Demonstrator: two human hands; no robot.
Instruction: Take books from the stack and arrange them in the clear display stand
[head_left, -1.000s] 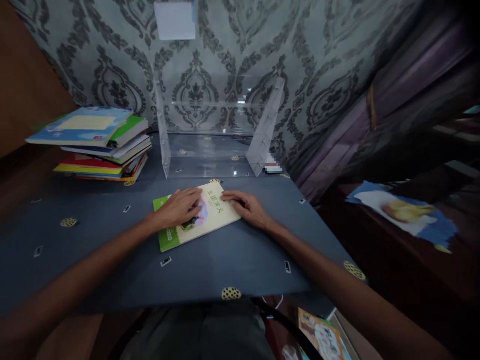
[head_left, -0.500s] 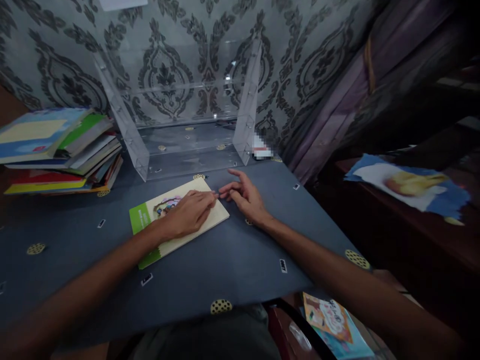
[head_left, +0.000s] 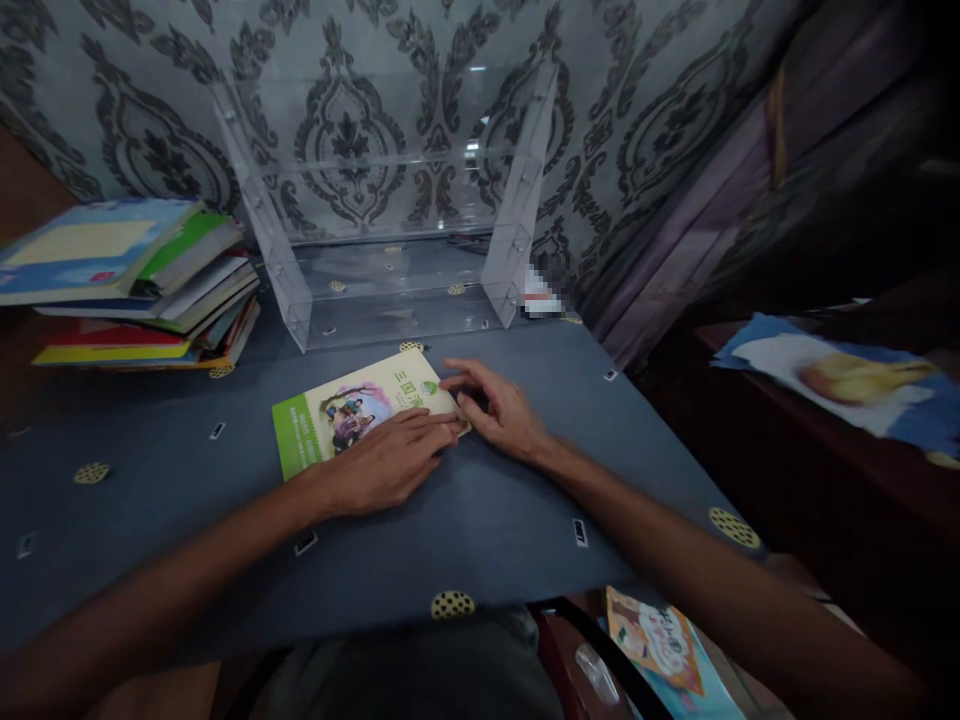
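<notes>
A cream and green book with a colourful picture on its cover lies flat on the blue-grey tablecloth. My left hand rests over the book's near edge, its fingers stretched to the right and lying flat. At the book's right end is my right hand, its fingers parted and slightly curled, with thumb and fingertips by the book's right corner. The fingertips of both hands nearly meet there. Neither hand has closed round the book.
A clear acrylic rack stands behind the book. At the left is a stack of books. More books lie below the table's front edge, and a blue and white packet is at the right.
My left hand has slid toward the near edge of the book, uncovering more of its cover. My right hand has moved onto the book's right end. The camera view has shifted slightly.
</notes>
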